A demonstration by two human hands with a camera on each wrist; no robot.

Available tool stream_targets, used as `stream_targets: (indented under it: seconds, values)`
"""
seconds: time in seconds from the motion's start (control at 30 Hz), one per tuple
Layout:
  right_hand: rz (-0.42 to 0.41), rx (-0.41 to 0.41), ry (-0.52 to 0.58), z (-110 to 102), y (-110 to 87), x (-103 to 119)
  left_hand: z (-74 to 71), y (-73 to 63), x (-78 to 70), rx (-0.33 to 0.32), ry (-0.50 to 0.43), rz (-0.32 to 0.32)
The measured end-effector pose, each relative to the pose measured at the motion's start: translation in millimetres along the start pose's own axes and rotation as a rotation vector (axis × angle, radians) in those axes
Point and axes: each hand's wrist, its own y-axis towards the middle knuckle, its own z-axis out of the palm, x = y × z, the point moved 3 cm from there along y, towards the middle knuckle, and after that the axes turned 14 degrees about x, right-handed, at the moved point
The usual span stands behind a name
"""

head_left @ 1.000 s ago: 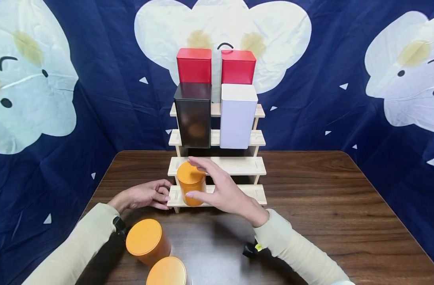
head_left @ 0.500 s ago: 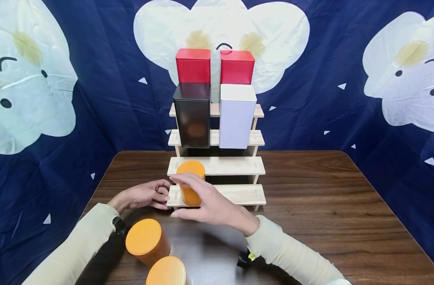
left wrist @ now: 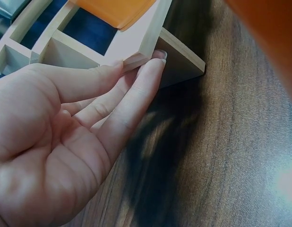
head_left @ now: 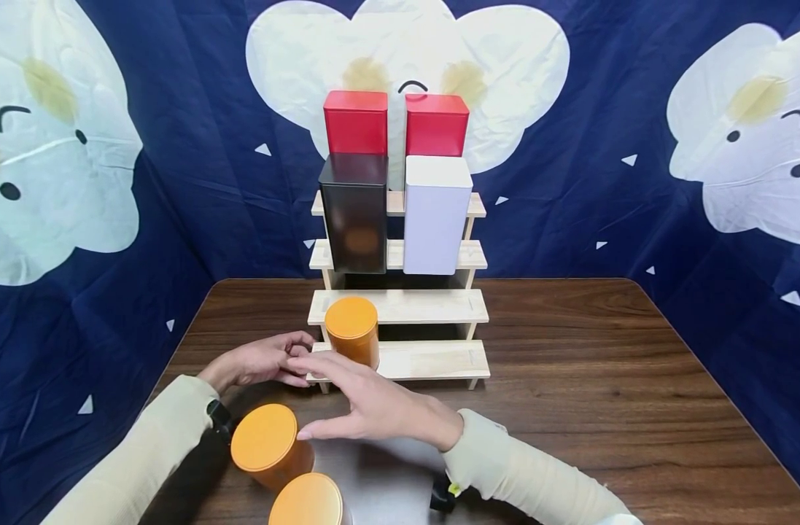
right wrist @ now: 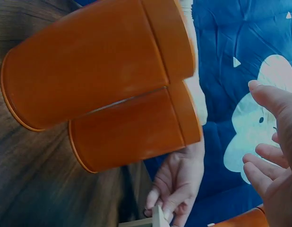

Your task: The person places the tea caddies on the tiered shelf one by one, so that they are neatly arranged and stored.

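At the left end of a stepped wooden display rack (head_left: 432,359), my left hand (head_left: 262,361) pinches the corner of the lowest shelf (left wrist: 141,54) between thumb and fingers. One orange canister (head_left: 352,324) stands upright on that shelf, at its left side. My right hand (head_left: 376,405) hovers in front of the rack with thumb and fingers spread, holding nothing. Close to its thumb stands a second orange canister (head_left: 267,443) on the table, with a third canister (head_left: 308,503) just nearer to me. Both fill much of the right wrist view, the nearer canister (right wrist: 89,66) overlapping its neighbour (right wrist: 132,130).
Higher on the rack stand a black tin (head_left: 355,219) and a white tin (head_left: 437,219), side by side. Behind them rise two red tins, the left red tin (head_left: 356,122) and the right red tin (head_left: 436,124). A blue cloth (head_left: 610,146) backs the wooden table (head_left: 570,364).
My right hand has moved away from the canister on the lowest shelf, down and left toward the table canisters. The left hand keeps its place at the shelf corner.
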Motion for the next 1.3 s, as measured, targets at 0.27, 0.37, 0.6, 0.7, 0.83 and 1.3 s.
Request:
stream_targets:
  seconds: [0.27, 0.37, 0.6, 0.7, 0.83, 1.3]
  values:
    - [0.054, 0.117, 0.008, 16, 5.5, -2, -1.2, -0.9, 0.8, -0.031, 0.093, -0.026]
    - [0.06, 0.136, 0.015, 20, 6.9, -3, -1.2, -1.0, 0.8, -0.042, 0.105, -0.032]
    - [0.08, 0.156, 0.022, 28, 8.3, -9, -0.5, -1.3, 0.7, -0.043, 0.101, -0.026]
    - [0.085, 0.162, 0.033, 31, 9.2, -12, -0.7, -1.3, 0.5, -0.049, 0.103, -0.03]
    - [0.085, 0.174, 0.054, 34, 10.8, -14, -1.3, -1.4, 0.4, -0.056, 0.102, -0.045]
    - [0.105, 0.22, 0.112, 44, 15.9, -20, -3.4, -0.6, 3.1, -0.077, 0.071, -0.062]
